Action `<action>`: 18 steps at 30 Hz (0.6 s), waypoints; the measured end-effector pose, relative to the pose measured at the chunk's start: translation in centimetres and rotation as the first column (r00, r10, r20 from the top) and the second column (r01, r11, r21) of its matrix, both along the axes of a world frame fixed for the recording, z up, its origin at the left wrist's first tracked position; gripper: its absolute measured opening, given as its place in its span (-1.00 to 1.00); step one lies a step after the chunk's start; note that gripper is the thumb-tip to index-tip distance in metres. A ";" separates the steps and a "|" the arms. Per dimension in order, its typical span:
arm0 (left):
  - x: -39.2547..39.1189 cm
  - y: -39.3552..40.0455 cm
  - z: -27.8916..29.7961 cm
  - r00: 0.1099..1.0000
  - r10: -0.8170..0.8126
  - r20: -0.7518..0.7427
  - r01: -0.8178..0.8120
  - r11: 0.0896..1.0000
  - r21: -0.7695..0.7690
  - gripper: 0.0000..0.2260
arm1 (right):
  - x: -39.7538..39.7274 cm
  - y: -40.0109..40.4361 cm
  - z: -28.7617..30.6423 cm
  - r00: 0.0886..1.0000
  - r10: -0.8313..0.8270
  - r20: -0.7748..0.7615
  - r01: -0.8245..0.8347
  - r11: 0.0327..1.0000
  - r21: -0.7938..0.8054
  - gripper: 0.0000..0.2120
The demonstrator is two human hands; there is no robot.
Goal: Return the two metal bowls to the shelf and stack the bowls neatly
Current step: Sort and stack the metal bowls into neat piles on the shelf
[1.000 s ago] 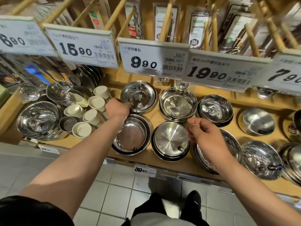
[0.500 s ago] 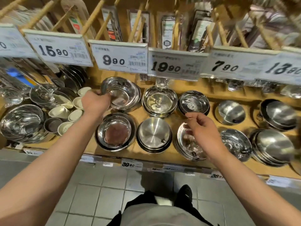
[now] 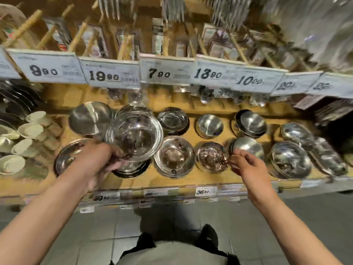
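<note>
My left hand grips the near rim of a shiny metal bowl and holds it lifted above the wooden shelf, over the front row. My right hand hovers at the right with fingers curled, its fingertips at the edge of a small metal bowl and just in front of an upturned steel bowl. Whether it pinches that rim is unclear. Another stack of metal bowls stands between my hands. The picture is blurred by motion.
Several more steel bowls and lids fill both rows of the shelf, such as a stack at the right. White ceramic cups stand at the left. Price tags hang overhead; packaged utensils hang behind them. Grey floor tiles lie below.
My left hand has lifted a bowl off the back-row stack and carried it forward. The view has swung right along the shelf. My right hand has shifted right to the small bowl's edge.
</note>
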State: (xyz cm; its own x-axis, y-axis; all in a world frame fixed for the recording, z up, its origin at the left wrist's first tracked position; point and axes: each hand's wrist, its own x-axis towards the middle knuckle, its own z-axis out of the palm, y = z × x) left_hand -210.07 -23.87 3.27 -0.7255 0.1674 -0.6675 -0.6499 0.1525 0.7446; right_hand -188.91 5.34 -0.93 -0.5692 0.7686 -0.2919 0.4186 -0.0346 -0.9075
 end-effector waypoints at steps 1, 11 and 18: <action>1.0 1.1 0.2 0.999 -0.035 -0.012 0.035 0.999 0.008 -0.84 | 0.8 1.0 -0.1 1.000 -0.011 -0.004 0.012 1.000 0.006 -0.85; 10.4 16.6 0.8 0.983 -0.185 -0.014 0.186 0.980 0.076 -0.62 | 10.5 14.2 -1.1 0.991 -0.130 0.022 0.128 0.989 0.073 -0.85; 15.6 27.0 -0.4 0.980 -0.193 0.043 0.189 0.977 0.096 -0.66 | 14.3 24.1 -3.5 0.987 -0.078 0.144 0.050 0.981 0.190 -0.89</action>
